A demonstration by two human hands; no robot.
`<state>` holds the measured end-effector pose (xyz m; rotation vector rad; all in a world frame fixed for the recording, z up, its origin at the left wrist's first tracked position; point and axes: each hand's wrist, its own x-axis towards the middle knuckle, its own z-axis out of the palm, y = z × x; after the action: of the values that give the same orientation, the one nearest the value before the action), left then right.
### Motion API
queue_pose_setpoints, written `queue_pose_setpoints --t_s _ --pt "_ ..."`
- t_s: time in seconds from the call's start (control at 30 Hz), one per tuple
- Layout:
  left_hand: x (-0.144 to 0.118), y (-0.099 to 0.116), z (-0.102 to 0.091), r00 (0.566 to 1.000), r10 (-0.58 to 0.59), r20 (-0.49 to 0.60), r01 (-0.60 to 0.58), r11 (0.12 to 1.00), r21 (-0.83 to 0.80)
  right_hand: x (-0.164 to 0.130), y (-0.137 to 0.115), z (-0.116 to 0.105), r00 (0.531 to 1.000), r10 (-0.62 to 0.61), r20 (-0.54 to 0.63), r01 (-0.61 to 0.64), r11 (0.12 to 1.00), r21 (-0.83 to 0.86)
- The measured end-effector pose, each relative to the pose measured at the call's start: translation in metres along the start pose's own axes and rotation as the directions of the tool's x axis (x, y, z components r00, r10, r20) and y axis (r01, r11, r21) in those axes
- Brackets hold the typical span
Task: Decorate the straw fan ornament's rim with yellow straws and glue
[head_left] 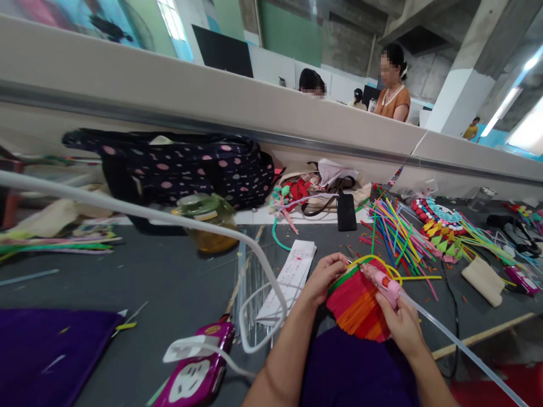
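A rounded, fan-like craft piece (358, 311) in red and orange strips, with a green band near its top edge, is held over my lap. My left hand (324, 277) pinches its upper left edge. In my right hand (401, 322) is a pink hot glue gun (388, 287), its nozzle end at the green band. A long clear glue stick (458, 342) runs out of its back. One yellow pipe cleaner (384, 262) curves along the top of the piece, one end near my left fingertips. The exact contact at the nozzle is too small to make out.
Loose coloured pipe cleaners (403, 232) lie beyond the piece, near a black phone (347, 212). A white cable (169, 210) arches across the left side. A purple power strip (197, 362), jar (207, 220) and dotted bag (195, 169) stand left. People sit beyond the partition (254, 104).
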<state>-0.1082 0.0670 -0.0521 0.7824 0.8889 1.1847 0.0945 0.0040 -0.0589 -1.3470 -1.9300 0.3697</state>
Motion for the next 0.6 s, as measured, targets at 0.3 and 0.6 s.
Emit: queue_pose_setpoints --t_s 0.3,0.6 --pt "0.0017 -0.0027 -0.0021 1.000 0.011 0.005 -0.011 1.000 0.014 -0.0016 0.0024 -0.0012 0.999 0.036 -0.025 -0.035 0.999 0.017" --pt "0.0016 -0.0026 -0.0024 1.000 0.016 0.013 -0.016 1.000 0.024 -0.0019 0.0011 -0.0005 1.000 0.011 0.005 -0.011 0.999 0.051"
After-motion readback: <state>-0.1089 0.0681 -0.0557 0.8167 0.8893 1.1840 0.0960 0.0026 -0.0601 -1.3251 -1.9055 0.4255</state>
